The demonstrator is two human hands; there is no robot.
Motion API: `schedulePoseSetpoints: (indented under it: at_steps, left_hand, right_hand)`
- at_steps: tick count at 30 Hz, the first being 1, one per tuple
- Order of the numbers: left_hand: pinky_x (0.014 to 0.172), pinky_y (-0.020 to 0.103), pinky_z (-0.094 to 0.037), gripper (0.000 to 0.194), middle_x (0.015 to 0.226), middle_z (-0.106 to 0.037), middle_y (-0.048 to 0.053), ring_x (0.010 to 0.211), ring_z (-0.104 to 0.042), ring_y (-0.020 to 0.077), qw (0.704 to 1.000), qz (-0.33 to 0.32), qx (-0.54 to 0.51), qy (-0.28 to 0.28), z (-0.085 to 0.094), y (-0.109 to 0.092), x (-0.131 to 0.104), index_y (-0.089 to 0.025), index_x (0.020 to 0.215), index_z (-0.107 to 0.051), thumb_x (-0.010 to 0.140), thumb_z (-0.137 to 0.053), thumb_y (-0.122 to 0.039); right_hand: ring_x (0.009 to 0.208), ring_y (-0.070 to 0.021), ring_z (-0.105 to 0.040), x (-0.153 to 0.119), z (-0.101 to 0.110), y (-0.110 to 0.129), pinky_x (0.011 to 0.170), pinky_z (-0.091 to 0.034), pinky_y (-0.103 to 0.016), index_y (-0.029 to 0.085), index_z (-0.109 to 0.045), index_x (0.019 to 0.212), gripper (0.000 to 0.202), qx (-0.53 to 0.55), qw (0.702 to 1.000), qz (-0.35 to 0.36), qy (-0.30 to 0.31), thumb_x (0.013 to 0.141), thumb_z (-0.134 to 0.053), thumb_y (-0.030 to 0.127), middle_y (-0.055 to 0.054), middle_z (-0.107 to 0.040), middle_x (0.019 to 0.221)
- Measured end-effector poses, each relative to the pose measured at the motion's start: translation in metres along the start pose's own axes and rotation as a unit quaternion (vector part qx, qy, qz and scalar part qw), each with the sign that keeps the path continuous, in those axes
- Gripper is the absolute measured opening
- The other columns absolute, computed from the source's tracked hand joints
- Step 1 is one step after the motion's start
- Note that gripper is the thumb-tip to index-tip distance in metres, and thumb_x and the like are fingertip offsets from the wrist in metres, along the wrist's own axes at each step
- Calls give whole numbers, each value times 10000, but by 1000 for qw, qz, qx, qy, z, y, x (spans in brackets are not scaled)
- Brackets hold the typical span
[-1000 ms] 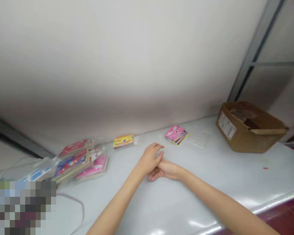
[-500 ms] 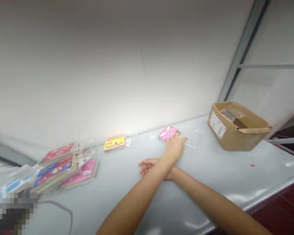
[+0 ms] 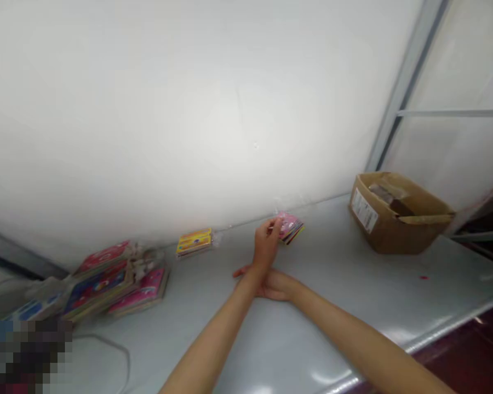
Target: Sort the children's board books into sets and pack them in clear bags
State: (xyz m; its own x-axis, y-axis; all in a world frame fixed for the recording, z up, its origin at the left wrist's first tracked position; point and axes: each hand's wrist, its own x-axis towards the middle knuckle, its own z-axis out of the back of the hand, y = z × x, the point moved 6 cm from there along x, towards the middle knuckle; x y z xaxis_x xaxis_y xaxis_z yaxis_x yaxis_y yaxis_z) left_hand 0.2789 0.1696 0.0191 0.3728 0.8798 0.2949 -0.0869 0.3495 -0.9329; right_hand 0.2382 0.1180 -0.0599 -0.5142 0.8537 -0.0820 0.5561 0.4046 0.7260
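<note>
My arms cross over the grey table [image 3: 328,273], the left forearm on top of the right wrist. At the far side, my left hand [image 3: 267,238] is closed at the left edge of a small stack of pink-covered booklets [image 3: 290,223]. Its lower edges are fanned out, and clear plastic film [image 3: 290,202] shows behind it. My right hand [image 3: 271,284] rests on the table under the left wrist, with a finger stretched out to the left. It holds nothing that I can see; the left forearm covers part of it.
Left of my hands lies a yellow booklet pack [image 3: 194,242]. Farther left are piled wrapped books [image 3: 102,284] and a cable [image 3: 123,350]. An open cardboard box [image 3: 398,230] stands at the right, and a white wall [image 3: 213,120] rises behind the table.
My left hand has moved left and closed at the pink stack's left edge. The stack has turned, with its edges now fanned. My right hand stays under the left forearm.
</note>
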Motion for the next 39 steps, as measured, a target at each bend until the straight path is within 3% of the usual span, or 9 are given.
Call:
schedulePoseSetpoints:
  at_steps: [5, 10, 16, 21, 24, 28, 32, 34, 39]
  left_hand:
    - [583, 220, -437, 305, 878, -623, 48, 654, -585, 98, 990, 63, -111, -66, 40, 2, -23, -182, 982, -615, 830, -504, -422]
    - [597, 211, -427, 321, 839, -596, 2, 606, -554, 65, 970, 97, -176, -135, 80, 8, -44, -200, 1023, -596, 759, -603, -383]
    - [569, 204, -409, 321, 684, -565, -47, 534, -499, 53, 948, 125, -208, -205, 128, 24, -64, -182, 948, -598, 673, -666, -331]
    - [503, 193, -372, 297, 583, -499, -69, 510, -453, 61, 933, 140, -212, -254, 165, 40, -83, -164, 847, -610, 599, -679, -313]
    - [482, 186, -354, 341, 579, -493, -66, 505, -439, 59, 926, 154, -202, -281, 184, 52, -94, -152, 859, -626, 567, -690, -318]
    - [477, 183, -351, 354, 573, -486, -71, 507, -433, 61, 917, 162, -184, -315, 200, 65, -106, -161, 844, -621, 553, -708, -342]
    - [502, 195, -378, 343, 592, -493, -67, 520, -440, 69, 918, 157, -171, -323, 203, 72, -112, -171, 835, -619, 580, -707, -382]
    - [512, 201, -383, 318, 587, -493, -64, 526, -443, 75, 919, 153, -165, -323, 204, 74, -113, -175, 789, -611, 589, -708, -402]
    - [521, 210, -385, 304, 575, -485, -62, 524, -440, 79, 919, 160, -156, -324, 210, 77, -115, -176, 659, -560, 576, -718, -421]
  right_hand:
    - [749, -148, -589, 5, -1, 0, 761, -430, -312, 147, -629, 895, 275, -6, 1000, -2, -6, 773, -596, 392, -52, -641, 825]
    - [657, -138, -611, 6, 3, -5, 735, -447, -299, 121, -625, 856, 233, 12, 999, -39, -15, 768, -583, 333, -47, -645, 698]
    - [666, -133, -620, -5, -4, 2, 726, -449, -282, 132, -631, 1000, 273, 23, 999, -37, -33, 799, -584, 310, -42, -669, 746]
    - [686, -146, -626, -7, -5, 4, 741, -449, -310, 137, -607, 1034, 322, 29, 999, -21, -18, 767, -623, 314, -65, -678, 810]
    - [667, -160, -627, -4, 1, 4, 701, -453, -313, 156, -600, 971, 274, 55, 997, -8, -48, 786, -584, 357, -66, -675, 794]
    - [601, -148, -599, -2, 3, 6, 622, -447, -291, 175, -584, 949, 388, 73, 995, -3, -74, 836, -469, 528, -53, -658, 746]
    - [565, -137, -575, -1, 3, 9, 573, -437, -273, 161, -584, 973, 536, 70, 992, 22, -99, 794, -450, 648, -39, -634, 706]
    - [548, -123, -552, -1, 7, 13, 551, -425, -259, 169, -590, 930, 502, 49, 988, 58, -132, 752, -533, 634, -20, -620, 685]
    - [548, -86, -498, -3, 14, 15, 549, -401, -222, 161, -579, 736, 317, -4, 975, 115, -192, 640, -753, 408, 23, -570, 620]
